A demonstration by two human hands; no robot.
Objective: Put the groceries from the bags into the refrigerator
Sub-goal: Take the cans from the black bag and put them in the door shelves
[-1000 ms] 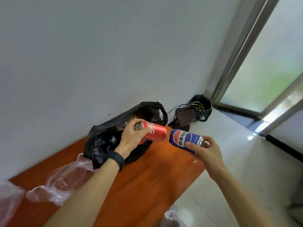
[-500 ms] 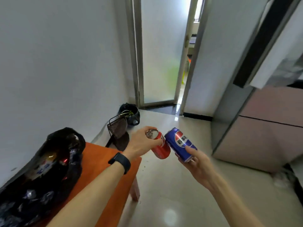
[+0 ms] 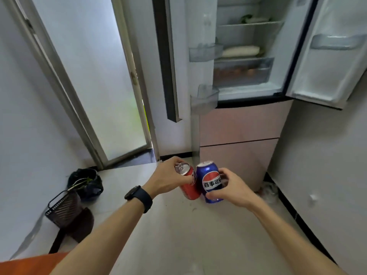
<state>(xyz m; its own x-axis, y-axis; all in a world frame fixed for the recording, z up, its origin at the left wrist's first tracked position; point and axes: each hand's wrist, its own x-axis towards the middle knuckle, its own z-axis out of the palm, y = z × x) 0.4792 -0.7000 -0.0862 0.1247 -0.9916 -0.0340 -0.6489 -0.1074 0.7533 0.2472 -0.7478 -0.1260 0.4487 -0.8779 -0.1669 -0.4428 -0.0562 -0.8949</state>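
Note:
My left hand (image 3: 168,180) grips a red cola can (image 3: 188,183), tilted with its top toward me. My right hand (image 3: 231,190) grips a blue Pepsi can (image 3: 209,180), held upright beside the red one; the two cans touch. Both are held at mid-height over the floor. Ahead stands the refrigerator (image 3: 238,126) with both upper doors open. Its shelves (image 3: 246,26) carry some food, and a clear drawer (image 3: 242,72) holds brownish items. The grocery bags are out of view.
An orange table corner (image 3: 29,264) shows at the bottom left. A dark dustpan (image 3: 63,211) and a black bag with greens (image 3: 85,181) sit by the left wall. A glass door (image 3: 95,86) stands left of the fridge. A crumpled plastic bag (image 3: 269,191) lies at the fridge's base.
My view has swung right from the table and black bag to the open refrigerator. Both hands still hold their cans, now closer together and more upright.

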